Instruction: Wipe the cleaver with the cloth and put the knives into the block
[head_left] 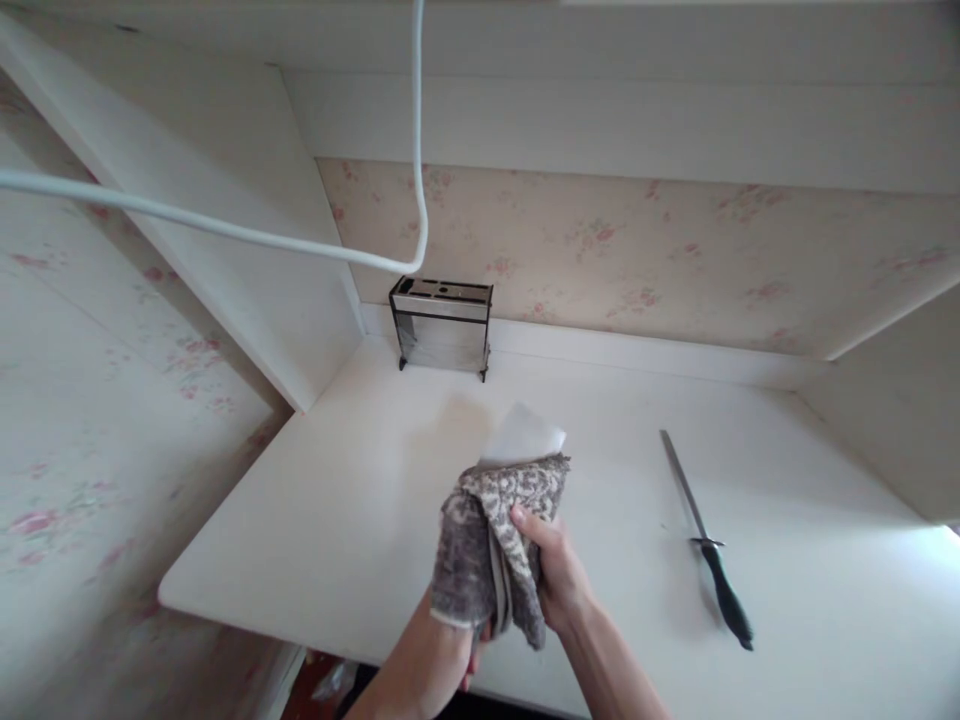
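Patterned cloth (525,490) held over the near middle of the worktop (360,520), folded around a pale flat piece (525,435) (a broad blade, by its outline). Right hand (553,565) on the cloth's right side: thumb pressed on top, other fingers behind, pinching the fabric. Left hand (457,645) comes up from the near left, mostly under the cloth; a few fingertips show below the hem, but whether they close on anything I cannot tell.

Progress, as I judge it: partway. Cloth is on the piece, far end sticks out bare, rest is covered; the two not yet parted. How much is done beyond that can't be read. Sharpening steel (705,541) lies well apart on the right, untouched, handle toward the near side; slotted stand (442,290) is upright at the far left by the backboard.

Hard to make out: the piece's near end, hidden by cloth and hand; its surface, washed out and blurred. White cable (300,240) cut off at the left and top. Items below the near edge too dark to name
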